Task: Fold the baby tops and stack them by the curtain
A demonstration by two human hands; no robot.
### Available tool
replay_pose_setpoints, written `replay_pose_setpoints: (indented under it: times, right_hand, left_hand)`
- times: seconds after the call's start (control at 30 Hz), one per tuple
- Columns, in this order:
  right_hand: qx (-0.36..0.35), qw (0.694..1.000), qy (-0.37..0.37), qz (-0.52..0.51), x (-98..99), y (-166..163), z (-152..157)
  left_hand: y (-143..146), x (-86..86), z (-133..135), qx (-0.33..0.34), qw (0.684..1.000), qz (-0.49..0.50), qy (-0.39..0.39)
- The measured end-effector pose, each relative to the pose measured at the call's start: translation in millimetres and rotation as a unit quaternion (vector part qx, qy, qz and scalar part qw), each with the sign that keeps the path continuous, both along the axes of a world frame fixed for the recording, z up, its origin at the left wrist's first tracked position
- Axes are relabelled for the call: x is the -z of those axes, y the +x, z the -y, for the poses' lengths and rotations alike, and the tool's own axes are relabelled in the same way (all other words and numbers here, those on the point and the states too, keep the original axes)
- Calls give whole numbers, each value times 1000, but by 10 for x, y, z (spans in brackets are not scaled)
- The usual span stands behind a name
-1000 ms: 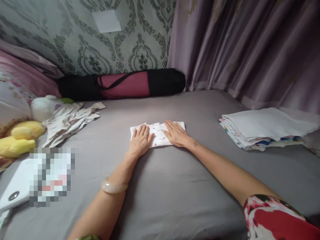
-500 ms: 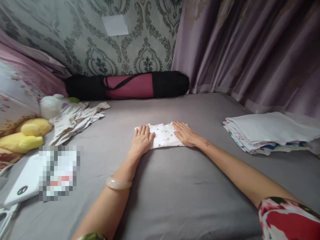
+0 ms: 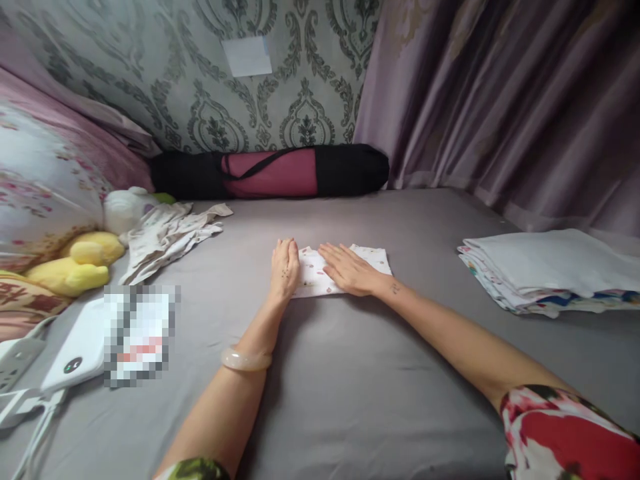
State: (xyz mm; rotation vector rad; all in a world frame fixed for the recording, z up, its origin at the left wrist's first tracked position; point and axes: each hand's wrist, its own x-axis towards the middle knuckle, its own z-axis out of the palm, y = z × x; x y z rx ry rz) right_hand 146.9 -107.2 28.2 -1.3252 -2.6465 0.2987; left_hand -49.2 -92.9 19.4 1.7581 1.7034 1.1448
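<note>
A small white garment (image 3: 373,257) with a scattered small print lies folded into a flat rectangle on the grey sheet (image 3: 345,373). At its left end, my left hand (image 3: 285,268) stands partly on edge, fingers stretched out and held side by side, touching the fabric's border. My right hand (image 3: 347,269) lies flat across the middle of the garment with its fingers pointing left, covering part of the print. Both hands are open, and neither grips the cloth.
Folded white cloths (image 3: 550,267) are stacked at the right. On the left lie a crumpled light garment (image 3: 170,237), yellow plush toy (image 3: 75,273), white power bank (image 3: 83,347), blurred-out item (image 3: 143,340) and power strip (image 3: 17,363). A long black-and-maroon bag (image 3: 270,172) lies along the wall.
My right hand has slid left from the garment's right end onto its middle. My left hand has turned from lying flat to standing on edge at the left end. The view has shifted slightly left.
</note>
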Motion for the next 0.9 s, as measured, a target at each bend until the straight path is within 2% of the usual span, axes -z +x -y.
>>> replay_pose_setpoints:
  times: [0.1, 0.2, 0.3, 0.47, 0.57, 0.73, 0.9]
  right_hand:
    - [-11, 1000, -7, 1, 97, -109, -43]
    - [-5, 1000, -8, 6, 181, -102, -79]
    - [-4, 1000, -12, 8, 197, -72, -99]
    - [-5, 999, -34, 30, 44, -138, -89]
    - [-6, 999, -13, 30, -37, -291, -73]
    - [-48, 998, 8, 37, 58, -517, -100]
    - [-48, 997, -13, 55, 85, -526, -114]
  left_hand:
    - [-67, 10, -58, -44, 990, 137, 5]
    - [-143, 89, -159, -89, 957, 275, -11]
    - [-202, 165, -244, -110, 926, 361, -18]
    - [-226, 174, -277, -117, 914, 388, 1]
    - [-220, 163, -268, -119, 910, 398, 0]
    - [-227, 143, -261, -127, 899, 419, -25]
    - [-249, 97, -264, -149, 881, 446, -58]
